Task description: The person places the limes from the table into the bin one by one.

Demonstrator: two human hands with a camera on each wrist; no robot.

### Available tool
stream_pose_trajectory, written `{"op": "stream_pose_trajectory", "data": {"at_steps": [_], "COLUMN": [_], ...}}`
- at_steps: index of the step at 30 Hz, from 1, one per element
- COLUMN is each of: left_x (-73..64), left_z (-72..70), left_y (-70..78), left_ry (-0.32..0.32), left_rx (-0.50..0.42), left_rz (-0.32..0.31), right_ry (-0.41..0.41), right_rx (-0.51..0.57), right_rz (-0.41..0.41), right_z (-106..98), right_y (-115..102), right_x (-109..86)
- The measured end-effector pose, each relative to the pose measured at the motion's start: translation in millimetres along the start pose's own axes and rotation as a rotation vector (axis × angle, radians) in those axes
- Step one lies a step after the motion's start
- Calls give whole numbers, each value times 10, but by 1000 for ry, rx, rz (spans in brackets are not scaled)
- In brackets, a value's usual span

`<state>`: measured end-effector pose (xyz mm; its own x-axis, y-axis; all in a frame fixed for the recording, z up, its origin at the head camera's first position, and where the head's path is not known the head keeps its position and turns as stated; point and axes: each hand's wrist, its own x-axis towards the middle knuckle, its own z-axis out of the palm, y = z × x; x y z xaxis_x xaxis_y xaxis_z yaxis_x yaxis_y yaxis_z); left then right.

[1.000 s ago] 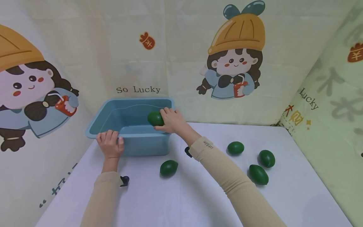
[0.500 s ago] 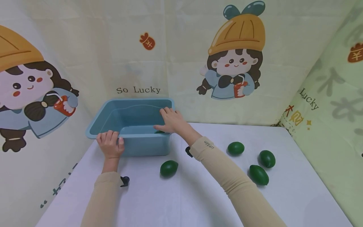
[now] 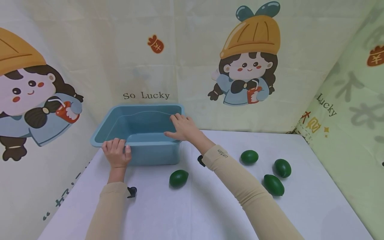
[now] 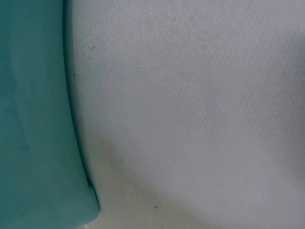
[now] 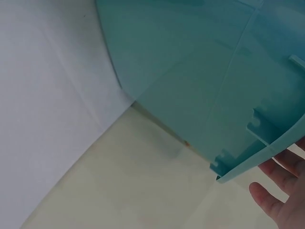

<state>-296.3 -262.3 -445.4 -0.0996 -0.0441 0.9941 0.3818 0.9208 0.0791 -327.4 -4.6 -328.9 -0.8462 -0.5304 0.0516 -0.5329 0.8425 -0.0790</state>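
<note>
A blue plastic bin (image 3: 154,154) stands at the back left of the table. My left hand (image 3: 116,151) grips its near rim, fingers over the edge and thumb against the outside. Over the right rim is my right hand (image 3: 184,128), thumb and fingers spread apart and holding nothing. In the right wrist view, the fingers (image 5: 281,176) of that hand lie beside the bin's ribbed rim (image 5: 257,157). One green lime (image 3: 178,178) lies in front of the bin. The near wall and right hand hide part of the bin's inside.
Three more limes lie to the right: one lime (image 3: 249,157) farther back, another lime (image 3: 282,167) at the right, and a nearer lime (image 3: 274,185). A printed cloth wall (image 3: 198,66) rises behind the white table (image 3: 222,213).
The lime in my right hand was let go and dropped down inside the bin, out of sight. The right hand's fingers have spread and shifted slightly right. My left hand has stayed put.
</note>
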Motion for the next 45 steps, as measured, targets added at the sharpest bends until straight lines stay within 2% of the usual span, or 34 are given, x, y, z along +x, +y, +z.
{"op": "stream_pose_trajectory", "data": {"at_steps": [25, 35, 45], "left_x": [-12, -7, -13], "left_z": [-1, 24, 22], "left_y": [12, 2, -4], "left_ry": [-7, 25, 23], "left_rx": [-6, -14, -15], "left_rz": [-12, -5, -7], "right_ry": [122, 159, 184], "right_rx": [125, 128, 127], "right_rz": [-27, -33, -54], "right_z": [23, 17, 29], "right_y": [136, 130, 138], "right_x": [-190, -311, -434]}}
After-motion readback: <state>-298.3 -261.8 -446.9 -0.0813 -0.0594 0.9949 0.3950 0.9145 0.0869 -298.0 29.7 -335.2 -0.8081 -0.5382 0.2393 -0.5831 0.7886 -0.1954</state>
